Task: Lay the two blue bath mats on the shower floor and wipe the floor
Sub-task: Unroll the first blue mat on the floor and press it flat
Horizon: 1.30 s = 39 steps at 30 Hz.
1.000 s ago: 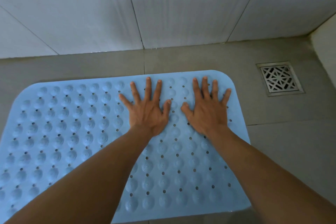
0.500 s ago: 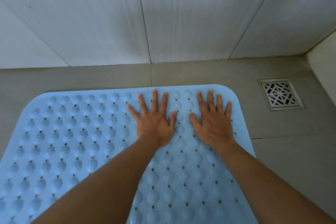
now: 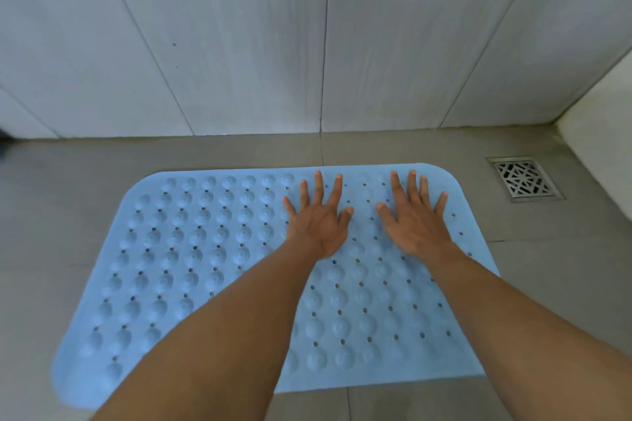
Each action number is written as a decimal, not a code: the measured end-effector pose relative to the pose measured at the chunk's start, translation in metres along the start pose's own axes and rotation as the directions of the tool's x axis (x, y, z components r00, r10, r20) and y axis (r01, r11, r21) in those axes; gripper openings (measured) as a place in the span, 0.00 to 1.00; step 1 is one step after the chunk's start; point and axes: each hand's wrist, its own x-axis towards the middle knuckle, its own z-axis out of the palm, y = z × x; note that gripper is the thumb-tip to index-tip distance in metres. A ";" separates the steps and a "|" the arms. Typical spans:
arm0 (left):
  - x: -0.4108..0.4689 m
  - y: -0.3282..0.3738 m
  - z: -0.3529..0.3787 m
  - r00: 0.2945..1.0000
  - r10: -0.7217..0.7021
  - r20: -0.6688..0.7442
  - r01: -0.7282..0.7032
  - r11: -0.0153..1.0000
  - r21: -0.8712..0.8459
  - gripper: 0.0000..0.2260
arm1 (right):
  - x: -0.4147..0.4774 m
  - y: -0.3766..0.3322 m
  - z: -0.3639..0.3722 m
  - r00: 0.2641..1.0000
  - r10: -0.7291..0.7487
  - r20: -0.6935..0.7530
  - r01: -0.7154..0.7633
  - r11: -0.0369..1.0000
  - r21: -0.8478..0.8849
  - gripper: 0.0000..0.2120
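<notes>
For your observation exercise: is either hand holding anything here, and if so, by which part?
Nothing is held. The left hand and right hand lie flat, fingers spread, palms down on the far right part of the blue mat.

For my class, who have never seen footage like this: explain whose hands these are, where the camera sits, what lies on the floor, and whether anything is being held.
The camera is worn on a person's head, looking forward and down, so the two bare arms are the wearer's own. The left hand and right hand lie flat with fingers spread on a blue bath mat dotted with bumps and small holes. The mat lies on the grey shower floor in front of a tiled wall. A metal drain grate sits right of the mat. Neither hand holds anything. Only one mat is visible.
</notes>
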 end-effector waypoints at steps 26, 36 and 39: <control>-0.199 -0.238 0.000 0.931 -0.318 -0.178 0.345 0.926 0.152 0.31 | -0.145 -0.247 0.106 0.972 -0.233 0.001 0.233 0.970 -0.075 0.31; -0.193 -0.248 0.006 0.960 -0.229 -0.164 0.259 0.945 0.198 0.28 | -0.142 -0.250 0.108 0.973 -0.224 0.049 0.227 0.971 -0.075 0.27; -0.197 -0.245 0.002 0.962 -0.253 -0.107 0.270 0.941 0.206 0.29 | -0.144 -0.249 0.101 0.964 -0.239 0.120 0.246 0.968 -0.055 0.26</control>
